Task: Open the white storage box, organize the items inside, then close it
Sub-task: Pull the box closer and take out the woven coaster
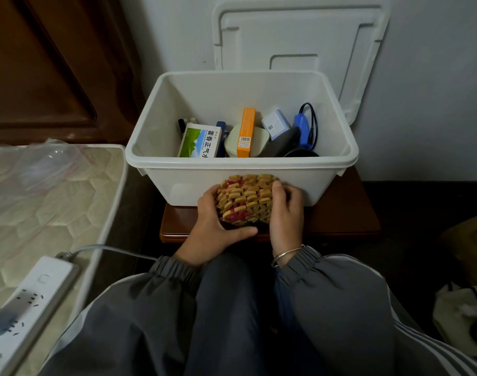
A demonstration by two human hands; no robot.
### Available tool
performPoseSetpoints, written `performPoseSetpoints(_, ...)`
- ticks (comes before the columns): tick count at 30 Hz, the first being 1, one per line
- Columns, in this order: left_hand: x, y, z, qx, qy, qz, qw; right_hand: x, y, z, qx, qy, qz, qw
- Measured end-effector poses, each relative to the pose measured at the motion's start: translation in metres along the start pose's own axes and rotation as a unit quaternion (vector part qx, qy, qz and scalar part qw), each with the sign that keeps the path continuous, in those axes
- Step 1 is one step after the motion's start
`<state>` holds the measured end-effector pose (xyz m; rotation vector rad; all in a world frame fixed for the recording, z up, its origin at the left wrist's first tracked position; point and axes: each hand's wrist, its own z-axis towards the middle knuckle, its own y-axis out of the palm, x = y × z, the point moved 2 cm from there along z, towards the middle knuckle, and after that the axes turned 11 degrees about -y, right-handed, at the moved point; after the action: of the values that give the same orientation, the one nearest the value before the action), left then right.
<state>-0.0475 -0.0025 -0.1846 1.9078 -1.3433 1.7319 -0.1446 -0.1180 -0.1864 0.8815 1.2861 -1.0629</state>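
The white storage box (150,137) stands open on a small brown wooden stand (340,221). Its lid (299,36) leans upright against the wall behind it. Inside lie a green-and-white medicine carton (198,141), an orange carton (246,131), a pale round container (233,143), a small white-blue carton (275,126), a blue plug with black cable (303,126) and a dark object (283,143). In front of the box, my left hand (215,226) and my right hand (286,213) grip a round beaded piece in yellow and red (245,199) from both sides.
A mattress (42,207) lies to the left with a clear plastic bag (50,164) and a white power strip (28,299) on it. Dark wooden furniture (42,63) stands behind it. Bags (465,308) sit on the floor at the right. My knees fill the foreground.
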Motion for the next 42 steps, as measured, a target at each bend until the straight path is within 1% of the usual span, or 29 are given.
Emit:
performPoseSetpoints(2, -0.003, 0.0, 0.002, 0.034, 0.025, 0.006, 0.999, 0.002, 0.0, 0.0, -0.011, -0.015, -0.005, 1.0)
performPoseSetpoints(4, -0.003, 0.001, 0.006, 0.094, 0.043, 0.016, 0.994, 0.003, -0.001, -0.001, -0.031, -0.024, -0.003, 0.999)
performPoseSetpoints(6, -0.002, 0.001, 0.01, 0.122, 0.041, 0.026, 0.991, 0.004, -0.004, -0.001, -0.066, -0.027, 0.004, 0.997)
performPoseSetpoints(8, -0.003, 0.001, 0.014, 0.101, 0.023, -0.008, 0.995, 0.005, -0.011, -0.001, -0.12, -0.031, 0.004, 0.992)
performPoseSetpoints(10, -0.004, 0.001, 0.014, 0.078, 0.015, -0.04, 0.996, 0.008, -0.019, 0.0, -0.196, -0.046, -0.019, 0.979)
performPoseSetpoints(13, -0.003, 0.002, 0.014, 0.084, 0.041, -0.014, 0.996, 0.018, -0.035, 0.007, -0.287, -0.07, -0.039, 0.955)
performPoseSetpoints(16, 0.002, 0.002, 0.012, 0.094, 0.058, 0.008, 0.994, 0.024, -0.046, 0.016, -0.32, -0.082, -0.045, 0.943)
performPoseSetpoints(19, 0.005, 0.004, 0.005, 0.094, 0.061, 0.02, 0.993, 0.021, -0.054, 0.022, -0.302, -0.06, -0.004, 0.951)
performPoseSetpoints(20, 0.006, 0.005, 0.001, 0.086, 0.051, -0.002, 0.995, 0.019, -0.058, 0.022, -0.287, -0.041, 0.023, 0.957)
performPoseSetpoints(22, 0.008, 0.005, -0.01, 0.056, 0.018, -0.09, 0.994, 0.014, -0.065, 0.021, -0.263, -0.006, 0.082, 0.961)
performPoseSetpoints(24, 0.012, 0.006, -0.021, 0.005, -0.01, -0.192, 0.981, 0.006, -0.071, 0.019, -0.263, 0.021, 0.131, 0.956)
performPoseSetpoints(26, 0.016, 0.011, -0.032, -0.059, -0.038, -0.293, 0.953, -0.001, -0.073, 0.013, -0.295, 0.053, 0.169, 0.939)
performPoseSetpoints(28, 0.022, 0.018, -0.041, -0.09, -0.057, -0.349, 0.931, -0.008, -0.074, 0.004, -0.329, 0.115, 0.205, 0.915)
performPoseSetpoints(29, 0.025, 0.021, -0.045, -0.09, -0.057, -0.356, 0.928, -0.012, -0.074, -0.001, -0.337, 0.134, 0.208, 0.909)
performPoseSetpoints(30, 0.028, 0.023, -0.047, -0.086, -0.056, -0.357, 0.928, -0.016, -0.075, -0.004, -0.336, 0.132, 0.199, 0.911)
performPoseSetpoints(31, 0.029, 0.024, -0.05, -0.08, -0.059, -0.351, 0.931, -0.021, -0.076, -0.006, -0.331, 0.108, 0.177, 0.921)
performPoseSetpoints(33, 0.03, 0.023, -0.053, -0.076, -0.066, -0.326, 0.94, -0.032, -0.081, -0.009, -0.325, 0.023, 0.115, 0.938)
performPoseSetpoints(34, 0.03, 0.021, -0.054, -0.082, -0.066, -0.306, 0.946, -0.037, -0.085, -0.01, -0.331, -0.017, 0.094, 0.939)
performPoseSetpoints(36, 0.031, 0.016, -0.056, -0.115, -0.051, -0.257, 0.958, -0.047, -0.094, -0.01, -0.355, -0.07, 0.079, 0.929)
performPoseSetpoints(38, 0.032, 0.01, -0.057, -0.162, -0.022, -0.209, 0.964, -0.058, -0.105, -0.01, -0.395, -0.104, 0.072, 0.91)
performPoseSetpoints(40, 0.032, 0.005, -0.056, -0.199, -0.011, -0.175, 0.964, -0.066, -0.113, -0.007, -0.435, -0.116, 0.06, 0.891)
performPoseSetpoints(42, 0.035, 0.0, -0.055, -0.222, 0.012, -0.159, 0.962, -0.072, -0.118, -0.004, -0.471, -0.109, 0.045, 0.874)
